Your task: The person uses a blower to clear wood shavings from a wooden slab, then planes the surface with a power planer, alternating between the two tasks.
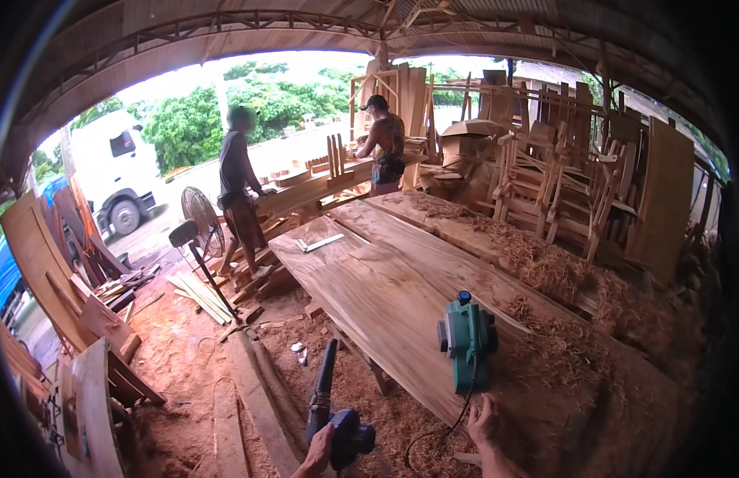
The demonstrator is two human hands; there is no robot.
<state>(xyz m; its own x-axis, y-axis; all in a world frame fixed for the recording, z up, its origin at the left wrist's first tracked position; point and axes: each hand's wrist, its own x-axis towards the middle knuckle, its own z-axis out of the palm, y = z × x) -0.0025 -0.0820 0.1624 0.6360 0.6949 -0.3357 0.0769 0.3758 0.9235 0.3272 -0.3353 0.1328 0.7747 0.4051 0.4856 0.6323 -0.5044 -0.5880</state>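
My left hand (320,448) is wrapped around a dark blue handheld blower (347,436), whose long black nozzle (325,374) points up and away from me. My right hand (482,422), fingers curled, is at the near edge of a wide wooden slab (385,295). A thin dark power cord (447,431) runs close beside its fingers; I cannot make out whether they grip it. Just beyond that hand, a green electric planer (468,342) rests on the slab, its cord trailing off the edge. Wood shavings (560,358) cover the slab's right part.
A try square (320,242) lies at the slab's far end. Behind it, two people (240,175) (381,147) stand at a timber-laden bench (305,191). A pedestal fan (202,219) stands left, boards (254,406) lie on the floor, and chair frames (544,179) are stacked right.
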